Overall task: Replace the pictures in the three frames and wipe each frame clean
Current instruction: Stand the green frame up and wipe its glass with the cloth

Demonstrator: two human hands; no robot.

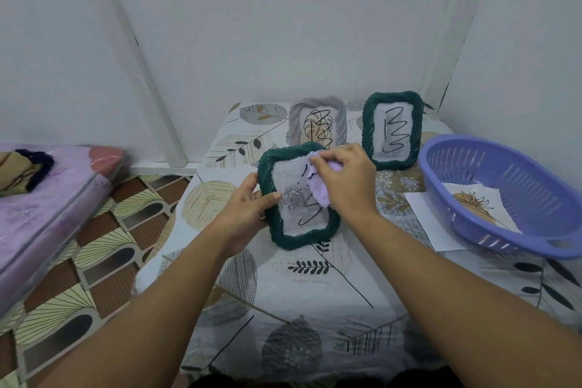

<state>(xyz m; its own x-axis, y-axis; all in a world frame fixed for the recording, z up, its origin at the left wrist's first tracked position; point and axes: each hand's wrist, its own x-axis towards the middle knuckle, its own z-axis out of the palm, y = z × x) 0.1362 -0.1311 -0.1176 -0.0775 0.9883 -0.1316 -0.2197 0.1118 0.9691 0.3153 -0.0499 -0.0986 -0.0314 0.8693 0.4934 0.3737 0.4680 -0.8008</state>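
Observation:
A dark green woven frame [297, 236] with a grey rose picture and black scribbles on its glass is tilted up over the table. My left hand [244, 208] grips its left edge, thumb lying on the glass. My right hand [345, 179] holds a crumpled lilac cloth [316, 189] pressed against the upper right of the glass. Behind it stands a grey woven frame [318, 121] with a scribbled leaf picture. A second green frame [392, 129], also scribbled, stands to its right.
A purple slotted basket [500, 192] sits at the table's right, with a printed plant picture [478, 205] lying partly in it and partly under it. The table wears a leaf-patterned cloth [299, 293]. A purple mattress [47, 205] lies at left on patterned flooring. White walls close off the back.

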